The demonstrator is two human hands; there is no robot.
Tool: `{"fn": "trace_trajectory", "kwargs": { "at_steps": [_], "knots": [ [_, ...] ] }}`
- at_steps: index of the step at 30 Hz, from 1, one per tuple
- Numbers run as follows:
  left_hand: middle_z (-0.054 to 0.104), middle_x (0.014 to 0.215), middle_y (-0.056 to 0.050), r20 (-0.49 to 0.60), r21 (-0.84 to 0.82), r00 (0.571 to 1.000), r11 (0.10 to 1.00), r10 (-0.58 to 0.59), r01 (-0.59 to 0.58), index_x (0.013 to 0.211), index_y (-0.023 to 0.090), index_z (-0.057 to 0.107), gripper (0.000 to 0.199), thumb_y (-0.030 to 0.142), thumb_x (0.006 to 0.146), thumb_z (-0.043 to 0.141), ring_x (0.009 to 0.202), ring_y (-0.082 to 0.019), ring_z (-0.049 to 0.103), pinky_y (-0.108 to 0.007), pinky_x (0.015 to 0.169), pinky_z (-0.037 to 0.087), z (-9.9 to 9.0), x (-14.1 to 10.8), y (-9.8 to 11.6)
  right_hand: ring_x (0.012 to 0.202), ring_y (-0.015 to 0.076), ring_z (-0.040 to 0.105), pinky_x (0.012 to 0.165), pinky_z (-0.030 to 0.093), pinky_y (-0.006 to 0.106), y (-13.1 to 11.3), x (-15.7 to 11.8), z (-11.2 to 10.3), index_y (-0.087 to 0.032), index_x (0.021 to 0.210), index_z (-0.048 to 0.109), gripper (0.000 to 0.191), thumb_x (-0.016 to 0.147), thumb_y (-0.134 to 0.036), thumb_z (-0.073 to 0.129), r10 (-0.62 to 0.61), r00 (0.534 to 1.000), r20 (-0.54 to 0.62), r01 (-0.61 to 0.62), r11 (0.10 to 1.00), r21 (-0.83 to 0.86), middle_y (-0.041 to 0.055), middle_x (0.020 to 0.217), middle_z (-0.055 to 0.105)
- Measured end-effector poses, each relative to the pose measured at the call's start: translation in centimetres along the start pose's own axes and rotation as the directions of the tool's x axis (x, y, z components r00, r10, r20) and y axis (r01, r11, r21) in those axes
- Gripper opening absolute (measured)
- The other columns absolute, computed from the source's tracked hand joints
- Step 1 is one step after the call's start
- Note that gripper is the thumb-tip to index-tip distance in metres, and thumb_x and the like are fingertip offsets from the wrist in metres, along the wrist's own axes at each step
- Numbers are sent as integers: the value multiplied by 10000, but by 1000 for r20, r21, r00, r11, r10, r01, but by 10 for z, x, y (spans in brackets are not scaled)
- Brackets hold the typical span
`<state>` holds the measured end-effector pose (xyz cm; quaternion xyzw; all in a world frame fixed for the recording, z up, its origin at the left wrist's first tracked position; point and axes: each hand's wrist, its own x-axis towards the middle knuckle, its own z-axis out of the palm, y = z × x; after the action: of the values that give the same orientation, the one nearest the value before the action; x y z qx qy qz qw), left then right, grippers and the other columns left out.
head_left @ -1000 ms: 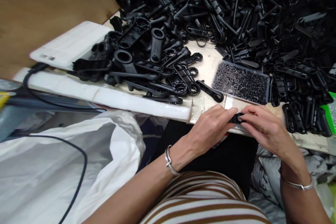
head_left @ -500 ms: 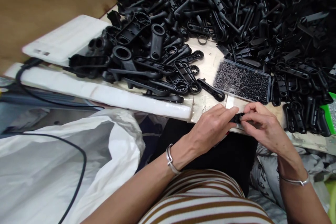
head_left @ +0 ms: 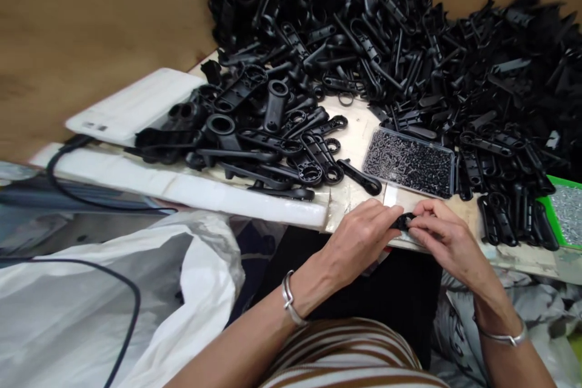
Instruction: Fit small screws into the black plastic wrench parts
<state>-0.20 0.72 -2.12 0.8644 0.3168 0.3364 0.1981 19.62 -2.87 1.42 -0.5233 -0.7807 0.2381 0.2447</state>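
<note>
One left hand (head_left: pixel 359 236) is pinching one black part (head_left: pixel 402 222), right of centre in the frame. One right hand (head_left: pixel 448 233) is touching the part's right end with its fingertips; whether that grip is pinching cannot be told. One clear box (head_left: pixel 453 173) of dark pieces (head_left: pixel 409 160) is sitting just beyond, one green tray (head_left: pixel 555 182) is lying at the right edge, and one uncountable black heap (head_left: pixel 318 12) is filling the top.

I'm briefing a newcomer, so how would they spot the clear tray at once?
On the pale worktable, find the big heap of black parts. Between it and the right hand sits a shallow, clear rectangular tray. It is packed with tiny dark pieces, whereas the green tray farther right holds silvery pieces.
</note>
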Motion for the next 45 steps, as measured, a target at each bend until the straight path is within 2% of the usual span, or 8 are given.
{"fn": "trace_trajectory", "kwargs": {
  "at_steps": [5,10,14,22,27,34,39,45],
  "knots": [
    [678,868,-50,3,-7,1000,1000,10,-10,981,153,572,143,140,858,643,831,-185,623,-319,781,532,0,2,-2,957,198,623,810,530,336,3,-2,-11,-209,967,680,162,942,-214,520,-38,999,-1,38,999,-26,87,1045,619],
    [689,1016,-81,-64,18,996,997,70,-69,1032,143,568,194,179,862,655,953,-206,625,-340,846,511,-7,1,0,883,208,653,796,522,341,15,15,-38,-203,969,695,178,936,-220,521,13,976,-216,-66,968,-240,73,979,678],
    [697,952,-64,-118,93,989,992,94,-83,973,151,595,90,221,937,550,876,-186,598,-313,780,475,-19,9,1,821,213,657,728,494,328,22,44,-43,-228,992,696,162,923,-211,550,75,991,-111,-120,863,-490,57,939,685],
    [602,723,-35,152,374,987,927,-51,-9,731,163,605,227,83,902,480,762,-198,495,-322,669,360,-36,70,-10,688,186,606,594,402,281,24,66,-33,-224,779,645,154,897,-183,554,158,987,-40,-148,772,-618,32,778,655],
    [604,712,-39,228,386,973,921,-37,-55,715,154,613,253,21,875,469,804,-205,517,-330,688,330,-23,102,-21,791,200,641,710,472,311,32,57,-37,-212,889,680,199,910,-153,491,85,992,-89,-117,878,-464,42,871,688],
    [598,702,-36,350,356,937,923,13,-146,768,149,640,288,19,891,414,726,-184,555,-332,719,356,-16,111,-30,827,194,657,790,506,322,31,44,-40,-201,920,686,176,896,-165,514,26,972,-234,-83,968,-238,40,914,697],
    [631,719,-48,350,382,935,920,-61,-83,721,142,651,228,34,844,493,752,-186,576,-300,672,379,-26,112,-31,804,194,658,764,509,326,29,39,-37,-215,900,705,127,874,-264,591,165,936,-312,-172,985,3,28,887,710],
    [657,744,-76,299,245,940,965,-163,90,720,123,684,230,121,891,530,789,-192,606,-285,697,450,-35,103,-30,498,128,543,458,436,242,20,41,-29,-158,843,683,228,794,-379,669,400,888,-226,-284,864,416,1,598,605]
  ]
}}
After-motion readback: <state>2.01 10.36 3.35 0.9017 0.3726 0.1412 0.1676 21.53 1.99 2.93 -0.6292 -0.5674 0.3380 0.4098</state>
